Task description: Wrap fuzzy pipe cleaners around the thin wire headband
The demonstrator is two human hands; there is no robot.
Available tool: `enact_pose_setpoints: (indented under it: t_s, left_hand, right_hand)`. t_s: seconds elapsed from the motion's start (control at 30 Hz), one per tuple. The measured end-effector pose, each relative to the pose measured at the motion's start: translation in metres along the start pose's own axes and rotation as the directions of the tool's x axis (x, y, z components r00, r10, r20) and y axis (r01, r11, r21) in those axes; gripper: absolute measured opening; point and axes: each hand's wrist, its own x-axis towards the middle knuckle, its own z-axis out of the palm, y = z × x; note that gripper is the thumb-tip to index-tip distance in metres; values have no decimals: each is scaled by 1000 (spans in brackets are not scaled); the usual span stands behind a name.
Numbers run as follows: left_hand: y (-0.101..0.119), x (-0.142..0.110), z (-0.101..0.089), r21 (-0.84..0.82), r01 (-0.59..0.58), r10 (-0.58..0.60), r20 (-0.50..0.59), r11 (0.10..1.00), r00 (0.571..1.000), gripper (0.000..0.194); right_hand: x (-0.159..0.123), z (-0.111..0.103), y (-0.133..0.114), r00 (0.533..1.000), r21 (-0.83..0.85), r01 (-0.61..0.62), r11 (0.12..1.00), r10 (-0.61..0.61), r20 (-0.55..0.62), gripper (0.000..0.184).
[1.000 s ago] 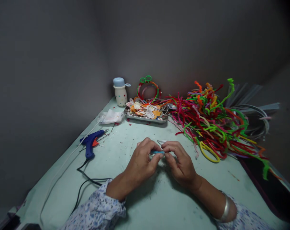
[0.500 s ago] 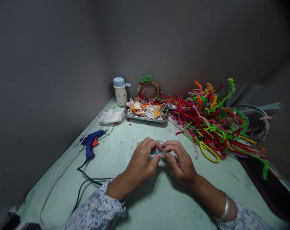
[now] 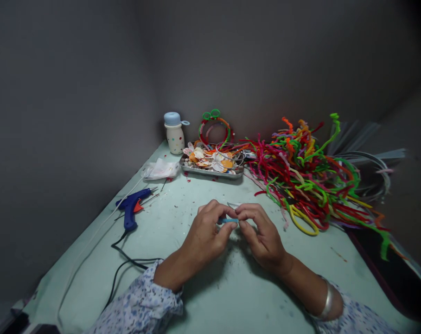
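Over the middle of the table, my left hand [image 3: 208, 232] pinches a thin blue strip [image 3: 227, 221] between thumb and fingers. It may be a piece of pipe cleaner, but most of it is hidden. My right hand [image 3: 262, 234] is closed too, its thumb and index finger meeting at the strip's right end, close against the left fingertips. A slim pale, shiny piece [image 3: 233, 205] shows just behind the fingers; I cannot tell whether it is held or lies on the table.
A blue glue gun [image 3: 130, 208] with its cord lies left. Behind are a plastic bag [image 3: 161, 170], a bottle [image 3: 175, 137], a metal tray [image 3: 210, 172] of petal-like pieces and a decorated hoop [image 3: 228, 132]. A tangled heap of coloured pipe cleaners [image 3: 297, 171] covers the back right.
Both hands hold nearly the same pose, with the fingertips shifted very slightly at the blue strip. Nothing else has visibly moved.
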Motion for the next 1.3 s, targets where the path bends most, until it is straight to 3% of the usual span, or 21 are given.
enact_pose_setpoints:
  t_s: [0.3,0.9,1.07,1.3]
  left_hand:
    - [1,0,-4,2,30,-30,6,1000,1000,14]
    - [3,2,-6,46,50,-54,75,998,996,16]
    - [2,1,-6,-79,105,-100,61,991,993,16]
    - [1,2,-6,-244,158,-150,52,957,987,15]
  right_hand:
    - [0,1,1,992,-87,75,993,-84,-97,23]
    - [-2,2,8,989,-136,107,985,-120,-92,31]
    - [-3,0,5,960,-281,201,939,-246,-136,40]
    - [-1,0,2,916,-416,341,843,-397,-52,39]
